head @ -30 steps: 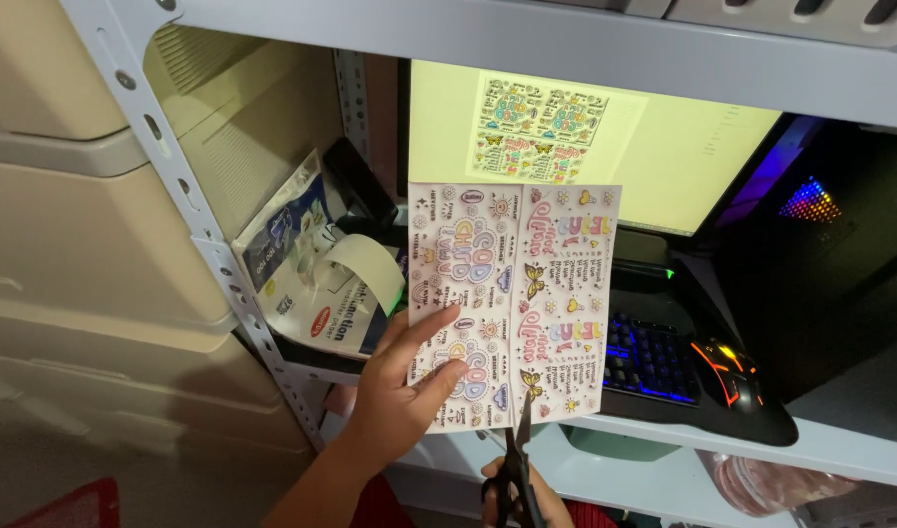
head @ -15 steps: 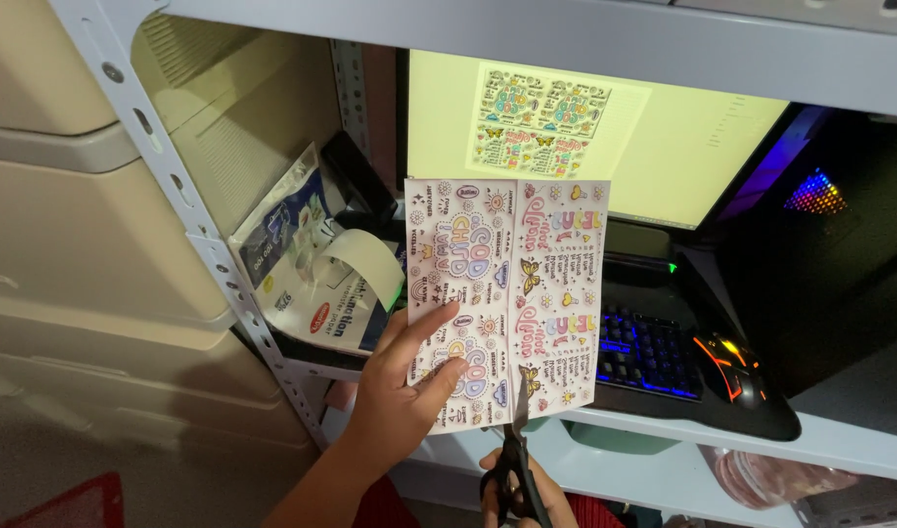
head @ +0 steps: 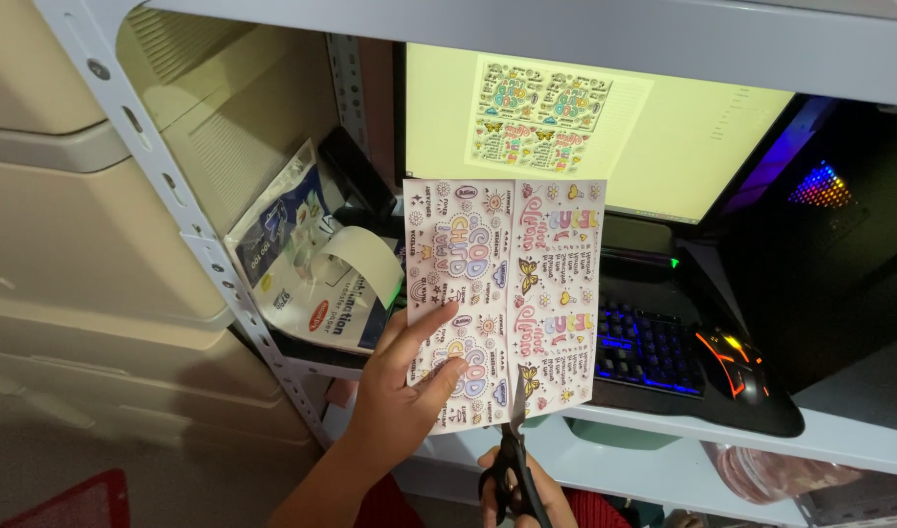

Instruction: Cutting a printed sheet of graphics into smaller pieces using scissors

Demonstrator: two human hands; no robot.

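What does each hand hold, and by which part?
Left hand grips the sticker sheet at its lower left edge; right hand holds scissors by the handles.

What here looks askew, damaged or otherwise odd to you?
The opened paper pack leans crookedly against the shelf post, its torn flap curling outward. The sticker sheet looks intact apart from the scissors cutting its bottom edge.
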